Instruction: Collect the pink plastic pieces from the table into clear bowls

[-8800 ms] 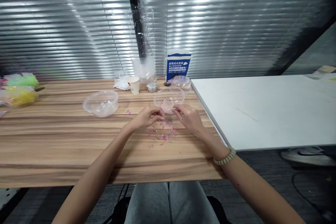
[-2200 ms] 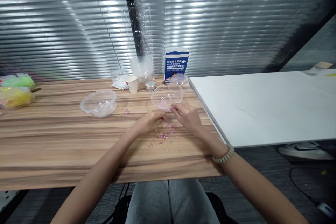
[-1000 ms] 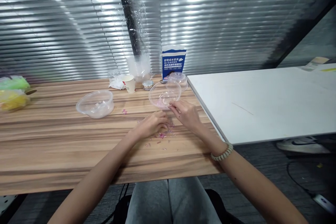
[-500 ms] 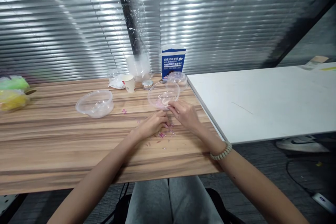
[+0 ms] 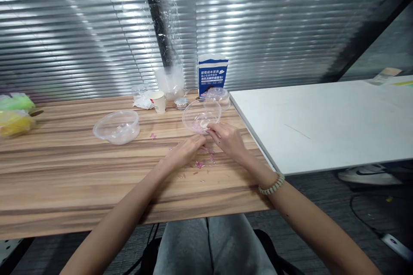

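Two hands meet by the clear bowl [image 5: 201,116]: your right hand [image 5: 227,137] has thumb and fingertips pinched together at its near rim, though whether they grip anything you cannot tell. Your left hand [image 5: 190,148] curls its fingers narrowly above the pink pieces [image 5: 199,164] scattered on the wooden table [image 5: 97,189]; its grasp is hidden.

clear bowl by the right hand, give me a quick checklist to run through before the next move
1. Right hand at the near side of the clear bowl: ok
2. Left hand near the loose pink bits: ok, they lie just beside it
3. What the left fingers pinch, if anything: cannot tell, too small to see
4. Wood table free of loose bits: not ok, some are scattered on it
5. Paper cup upright and away from both hands: ok
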`<action>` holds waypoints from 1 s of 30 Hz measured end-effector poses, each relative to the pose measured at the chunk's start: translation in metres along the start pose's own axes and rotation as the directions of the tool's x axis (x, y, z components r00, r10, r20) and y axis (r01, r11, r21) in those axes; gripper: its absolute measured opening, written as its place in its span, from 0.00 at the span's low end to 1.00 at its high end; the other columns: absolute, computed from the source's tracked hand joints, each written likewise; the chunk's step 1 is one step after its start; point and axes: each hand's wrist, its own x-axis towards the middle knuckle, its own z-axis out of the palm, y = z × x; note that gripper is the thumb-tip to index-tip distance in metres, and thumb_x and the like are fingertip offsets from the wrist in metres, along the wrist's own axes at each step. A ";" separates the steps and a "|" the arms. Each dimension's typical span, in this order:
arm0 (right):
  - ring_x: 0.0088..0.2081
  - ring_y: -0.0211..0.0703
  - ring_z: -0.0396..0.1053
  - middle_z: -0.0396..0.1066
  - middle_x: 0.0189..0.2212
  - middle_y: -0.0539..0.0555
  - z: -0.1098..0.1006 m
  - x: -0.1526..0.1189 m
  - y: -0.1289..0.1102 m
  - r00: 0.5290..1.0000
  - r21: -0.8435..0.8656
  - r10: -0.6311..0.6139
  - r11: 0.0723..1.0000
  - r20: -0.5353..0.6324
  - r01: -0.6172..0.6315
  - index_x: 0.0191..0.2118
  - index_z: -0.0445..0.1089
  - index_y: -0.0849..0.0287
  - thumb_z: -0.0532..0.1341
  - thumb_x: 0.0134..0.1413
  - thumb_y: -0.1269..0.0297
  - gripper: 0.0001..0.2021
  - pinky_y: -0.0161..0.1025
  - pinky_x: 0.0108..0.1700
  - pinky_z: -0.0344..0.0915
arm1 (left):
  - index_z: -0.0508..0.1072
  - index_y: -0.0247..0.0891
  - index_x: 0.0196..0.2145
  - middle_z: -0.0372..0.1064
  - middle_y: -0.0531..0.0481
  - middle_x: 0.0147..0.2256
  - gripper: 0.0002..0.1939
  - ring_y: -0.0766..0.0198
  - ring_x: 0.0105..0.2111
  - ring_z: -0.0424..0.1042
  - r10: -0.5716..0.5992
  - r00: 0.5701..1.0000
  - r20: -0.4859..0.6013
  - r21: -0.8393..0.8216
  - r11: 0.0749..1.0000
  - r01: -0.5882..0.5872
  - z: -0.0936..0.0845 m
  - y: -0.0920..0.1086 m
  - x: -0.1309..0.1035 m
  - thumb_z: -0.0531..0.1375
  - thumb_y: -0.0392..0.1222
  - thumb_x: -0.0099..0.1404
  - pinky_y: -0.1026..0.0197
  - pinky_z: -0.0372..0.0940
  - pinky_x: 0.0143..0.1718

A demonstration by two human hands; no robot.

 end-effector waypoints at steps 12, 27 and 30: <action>0.34 0.44 0.70 0.73 0.31 0.56 -0.002 0.002 -0.001 0.999 0.053 0.026 0.998 0.034 -0.028 0.37 0.69 0.60 0.54 0.60 0.67 0.08 0.37 0.34 0.60 | 0.72 0.36 0.32 0.71 0.50 0.30 0.09 0.67 0.30 0.69 -0.008 1.000 -0.016 0.038 0.999 0.009 -0.010 -0.010 -0.006 0.52 0.29 0.60 0.66 0.62 0.32; 0.33 0.43 0.70 0.73 0.32 0.56 0.005 0.000 0.001 0.999 0.058 -0.007 0.998 -0.033 0.009 0.38 0.69 0.60 0.53 0.61 0.66 0.09 0.37 0.33 0.61 | 0.72 0.35 0.25 0.72 0.51 0.26 0.10 0.66 0.28 0.70 -0.061 0.874 -0.483 0.079 0.990 0.113 -0.026 -0.022 0.036 0.53 0.27 0.58 0.65 0.62 0.31; 0.34 0.43 0.70 0.74 0.33 0.56 0.008 0.000 0.003 0.999 0.065 -0.010 0.998 -0.042 0.012 0.38 0.69 0.60 0.53 0.60 0.66 0.08 0.36 0.34 0.62 | 0.71 0.35 0.23 0.72 0.51 0.25 0.11 0.65 0.28 0.70 -0.135 0.848 -0.513 0.035 0.983 0.178 -0.021 -0.024 0.038 0.53 0.26 0.56 0.65 0.62 0.30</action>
